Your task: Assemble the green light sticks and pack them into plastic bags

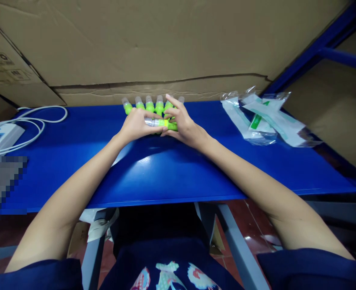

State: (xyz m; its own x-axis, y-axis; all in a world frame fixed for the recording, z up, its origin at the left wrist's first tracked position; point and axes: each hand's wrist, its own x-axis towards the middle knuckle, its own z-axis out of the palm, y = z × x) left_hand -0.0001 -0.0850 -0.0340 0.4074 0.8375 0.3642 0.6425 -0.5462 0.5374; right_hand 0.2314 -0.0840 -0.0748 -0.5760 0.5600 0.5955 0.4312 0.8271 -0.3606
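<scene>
A small lime-green bottle (172,126) with a clear, silvery cap end and a yellow band lies sideways between my two hands. My left hand (135,124) grips its clear end between thumb and fingers. Around its green end my right hand (186,125) is closed, with the index finger raised. Just behind my hands, a row of several similar green bottles (149,105) with clear caps stands on the blue table (153,177). My fingers hide the lower parts of some of them.
Clear plastic packets with white and green paper (264,117) lie at the right. A white cable (41,125) curls beside a white power strip (7,135) at the left. Behind the table rises a cardboard wall (165,44); a blue metal frame (304,52) slants at the right.
</scene>
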